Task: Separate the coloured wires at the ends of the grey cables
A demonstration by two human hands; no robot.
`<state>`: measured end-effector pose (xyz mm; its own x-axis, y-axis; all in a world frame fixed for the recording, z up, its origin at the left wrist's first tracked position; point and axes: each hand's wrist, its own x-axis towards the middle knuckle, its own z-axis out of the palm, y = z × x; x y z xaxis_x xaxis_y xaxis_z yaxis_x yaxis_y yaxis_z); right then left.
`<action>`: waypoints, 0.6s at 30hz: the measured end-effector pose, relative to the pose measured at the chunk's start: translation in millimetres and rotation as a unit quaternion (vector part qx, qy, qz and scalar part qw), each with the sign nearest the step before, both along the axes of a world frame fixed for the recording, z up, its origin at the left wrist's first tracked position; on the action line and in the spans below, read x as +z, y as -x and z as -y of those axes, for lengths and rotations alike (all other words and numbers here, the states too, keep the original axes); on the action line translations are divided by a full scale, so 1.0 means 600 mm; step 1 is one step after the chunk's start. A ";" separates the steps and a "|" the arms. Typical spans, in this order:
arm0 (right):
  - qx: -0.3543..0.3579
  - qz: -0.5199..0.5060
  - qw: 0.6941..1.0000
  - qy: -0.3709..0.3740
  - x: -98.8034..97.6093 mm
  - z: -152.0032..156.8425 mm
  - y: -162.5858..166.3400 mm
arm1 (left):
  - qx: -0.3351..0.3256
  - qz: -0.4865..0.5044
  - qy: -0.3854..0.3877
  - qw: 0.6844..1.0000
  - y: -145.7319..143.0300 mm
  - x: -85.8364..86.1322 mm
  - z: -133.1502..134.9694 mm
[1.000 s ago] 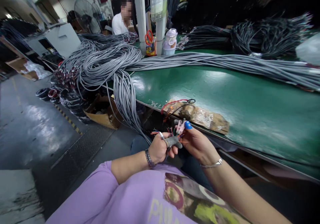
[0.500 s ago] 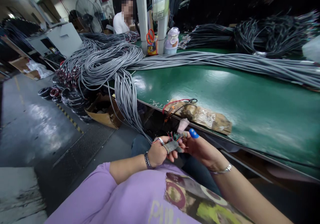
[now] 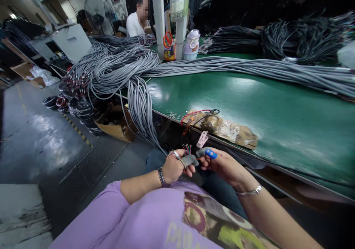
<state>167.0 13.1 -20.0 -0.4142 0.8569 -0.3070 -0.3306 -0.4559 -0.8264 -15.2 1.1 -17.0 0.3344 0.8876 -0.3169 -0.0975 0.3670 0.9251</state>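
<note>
My left hand (image 3: 176, 167) is closed round the end of a grey cable, its thumb in a grey finger cover. Several thin coloured wires (image 3: 188, 149) fan upward out of that grip. Close on the right, my right hand (image 3: 215, 161) pinches one thin orange-red wire (image 3: 198, 159) that runs across from the left hand. Its fingers carry a grey cover and a blue cover (image 3: 211, 153). A pink clip (image 3: 202, 139) stands just beyond the hands by the table edge. From the left hand the cable leads up to a hanging bundle of grey cables (image 3: 142, 110).
A green table (image 3: 291, 119) stretches ahead, with a taped wooden board (image 3: 235, 132) at its front edge. Long grey cables (image 3: 222, 64) cross it. A purple-lidded container (image 3: 191, 44) stands by the posts. An open cardboard box (image 3: 116, 125) is on the floor; a person (image 3: 135, 23) sits behind.
My right hand has drawn slightly away from the left and now pinches a single wire. The other wires stand closer together, and the pink clip shows more clearly.
</note>
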 end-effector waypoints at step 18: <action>-0.105 -0.037 0.993 -0.032 0.000 -0.031 0.034 | 0.060 0.003 -0.094 0.994 -0.009 0.031 0.001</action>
